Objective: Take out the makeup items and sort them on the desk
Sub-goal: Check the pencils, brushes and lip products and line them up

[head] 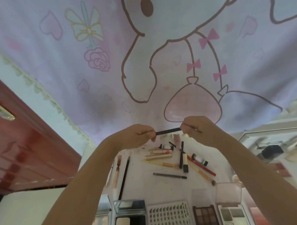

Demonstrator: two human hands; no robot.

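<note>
Both my hands are raised above the white desk (140, 180), holding a thin black makeup pencil (168, 131) level between them. My left hand (137, 136) pinches its left end and my right hand (198, 129) pinches its right end. Below on the desk lies a loose pile of makeup sticks: a gold lipstick tube (158, 156), a red pencil (202, 164), a yellow brush (161, 163) and a black pencil (170, 175). Two long items, a pink brush (116, 173) and a black pencil (124, 178), lie side by side at the left.
Along the near edge stand palettes: an eyeshadow palette (206, 216), a white lash card (169, 217), a clear compact (129, 215) and a grey palette (234, 215). A pink cartoon curtain (142, 61) hangs behind. A red door (26, 143) is at left, clutter at right.
</note>
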